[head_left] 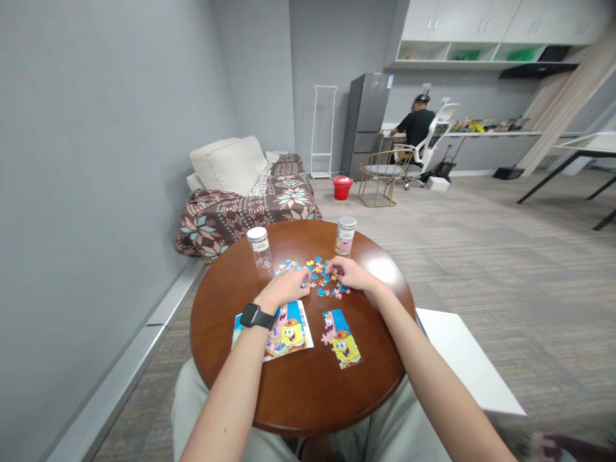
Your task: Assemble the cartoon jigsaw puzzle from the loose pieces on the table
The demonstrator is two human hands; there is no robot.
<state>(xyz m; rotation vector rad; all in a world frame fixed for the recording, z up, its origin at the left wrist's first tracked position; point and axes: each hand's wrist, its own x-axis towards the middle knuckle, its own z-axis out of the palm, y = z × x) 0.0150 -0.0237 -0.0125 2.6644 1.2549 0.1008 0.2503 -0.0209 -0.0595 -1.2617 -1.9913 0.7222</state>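
Loose jigsaw puzzle pieces (318, 269), mostly blue, yellow and pink, lie scattered on the round brown table (293, 401). My left hand (290, 286), with a black watch on its wrist, rests at the near left of the pile, its fingers curled. Over the right side of the pile, my right hand (350, 273) has its fingers bent down in a pinch. Whatever either hand may hold is too small to make out. Under my left wrist is a printed picture sheet (291, 333), partly covered. To its right lies a partly joined puzzle (342, 340) showing a yellow cartoon character.
A clear jar with a silver lid (260, 249) stands at the table's back left, and a second labelled jar (345, 236) at the back right. Beyond are a covered sofa (250, 208), a red bin (342, 188) and a seated person (419, 125). A white surface (466, 359) adjoins the right.
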